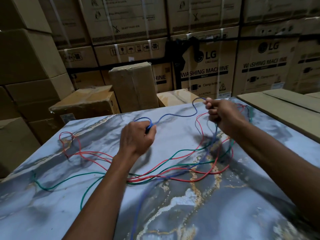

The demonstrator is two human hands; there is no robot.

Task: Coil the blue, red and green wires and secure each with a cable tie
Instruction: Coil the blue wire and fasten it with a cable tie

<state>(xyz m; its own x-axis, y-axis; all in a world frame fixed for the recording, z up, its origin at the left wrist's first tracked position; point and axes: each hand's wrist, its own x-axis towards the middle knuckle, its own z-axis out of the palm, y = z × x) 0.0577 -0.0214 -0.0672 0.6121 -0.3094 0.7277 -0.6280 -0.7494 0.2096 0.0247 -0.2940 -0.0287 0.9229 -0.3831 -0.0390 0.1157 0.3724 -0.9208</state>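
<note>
A blue wire [176, 115] runs in a wavy line above the marbled table [225, 196] between my two hands. My left hand [137, 137] grips a small loop of it near the table's middle. My right hand [220, 112], held up at the far right, pinches the blue wire further along, and more of it hangs down from that hand. A red wire [90, 154] lies loose across the table, with a loop at the far left. Beneath my arms a green wire [57, 185] trails over the table, tangled with the red one. I see no cable ties.
Stacks of cardboard boxes [204, 70] wall in the far side and the left. A flat carton [284, 104] lies against the table's right edge. A smaller box [133, 87] stands just beyond the far edge.
</note>
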